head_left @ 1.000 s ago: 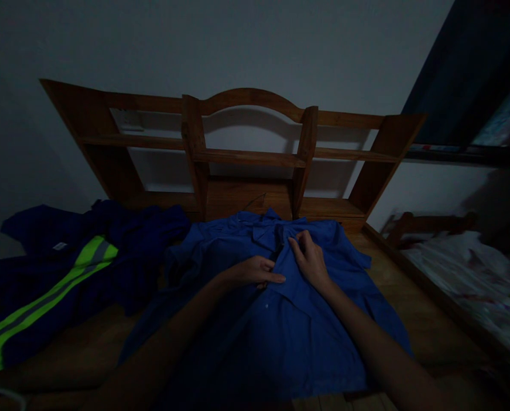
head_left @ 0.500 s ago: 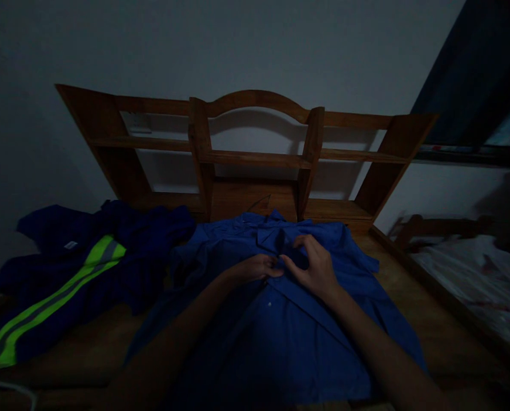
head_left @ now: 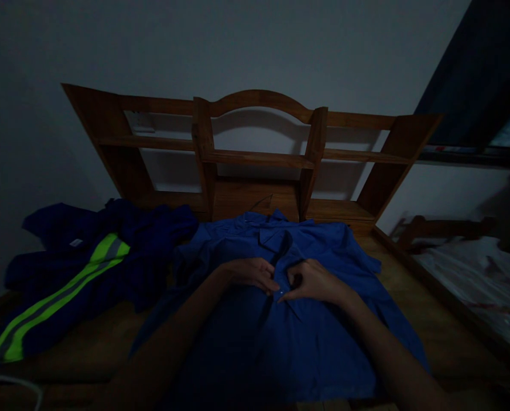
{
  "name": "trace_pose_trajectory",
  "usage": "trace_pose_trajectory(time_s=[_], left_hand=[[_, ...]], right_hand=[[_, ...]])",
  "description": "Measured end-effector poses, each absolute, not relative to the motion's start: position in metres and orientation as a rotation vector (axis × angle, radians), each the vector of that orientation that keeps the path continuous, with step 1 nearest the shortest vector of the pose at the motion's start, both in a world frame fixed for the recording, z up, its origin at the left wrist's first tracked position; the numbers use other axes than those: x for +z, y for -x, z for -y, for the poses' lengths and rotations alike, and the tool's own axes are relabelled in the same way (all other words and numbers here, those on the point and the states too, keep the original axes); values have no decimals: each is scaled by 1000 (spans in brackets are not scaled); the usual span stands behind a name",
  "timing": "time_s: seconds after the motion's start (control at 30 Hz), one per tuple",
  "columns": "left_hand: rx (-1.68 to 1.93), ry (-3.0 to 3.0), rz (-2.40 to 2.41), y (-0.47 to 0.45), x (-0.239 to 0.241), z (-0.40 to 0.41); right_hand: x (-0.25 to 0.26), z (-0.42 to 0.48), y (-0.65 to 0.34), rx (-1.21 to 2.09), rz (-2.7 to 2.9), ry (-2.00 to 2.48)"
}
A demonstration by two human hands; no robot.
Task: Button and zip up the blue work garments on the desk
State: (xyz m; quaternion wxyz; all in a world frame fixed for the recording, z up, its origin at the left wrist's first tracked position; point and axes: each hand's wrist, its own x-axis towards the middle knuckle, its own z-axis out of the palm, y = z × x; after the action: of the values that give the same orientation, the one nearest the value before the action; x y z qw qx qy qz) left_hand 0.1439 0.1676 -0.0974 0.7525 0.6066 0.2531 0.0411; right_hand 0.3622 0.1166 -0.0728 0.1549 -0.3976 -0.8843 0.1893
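Observation:
A blue button-up shirt (head_left: 323, 337) lies spread out, its collar end toward the shelf. Over its front opening, my left hand (head_left: 255, 274) pinches the left side of a raised strip of the front edge. Opposite it, my right hand (head_left: 314, 282) is closed on the same strip, thumb pointing toward the left fingertips. A small pale button (head_left: 281, 292) shows between the two hands. The room is dim, so the exact finger contact is hard to make out.
To the left lies a crumpled dark blue garment (head_left: 152, 245) with a yellow-green reflective stripe. Behind the shirt stands a wooden shelf unit (head_left: 258, 160) on the wooden desk (head_left: 402, 274). White plastic sheeting (head_left: 473, 268) is at the right. A pale cable (head_left: 15, 379) curves at lower left.
Both hands have moved slightly toward me along the opening. The front strip now stands up between them, and a button shows there. My right hand has turned its thumb lower.

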Motion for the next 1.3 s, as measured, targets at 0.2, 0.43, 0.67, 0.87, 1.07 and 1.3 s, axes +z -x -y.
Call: trace_pose_trajectory(time_s=[0.2,0.43,0.67,0.87,1.07,1.3], left_hand=[[87,-1392,-632,-150,-101,-164],[-3,-1477,-553,-154,-101,-159],[75,-1477,-511,-156,-99,-155],[221,-1593,-554,-162,-99,-156],[257,-1701,-554,-161,-102,-156],[306,-1818,-660,-157,-102,-160]], right_hand=[[-76,-118,-361,1214,2420,1048],[-71,-117,-365,1542,2310,1009],[-67,-118,-368,1639,2262,945],[-67,-120,-372,1706,2181,983],[-70,-119,-374,1741,2188,944],[-71,-121,-372,1591,2212,964]])
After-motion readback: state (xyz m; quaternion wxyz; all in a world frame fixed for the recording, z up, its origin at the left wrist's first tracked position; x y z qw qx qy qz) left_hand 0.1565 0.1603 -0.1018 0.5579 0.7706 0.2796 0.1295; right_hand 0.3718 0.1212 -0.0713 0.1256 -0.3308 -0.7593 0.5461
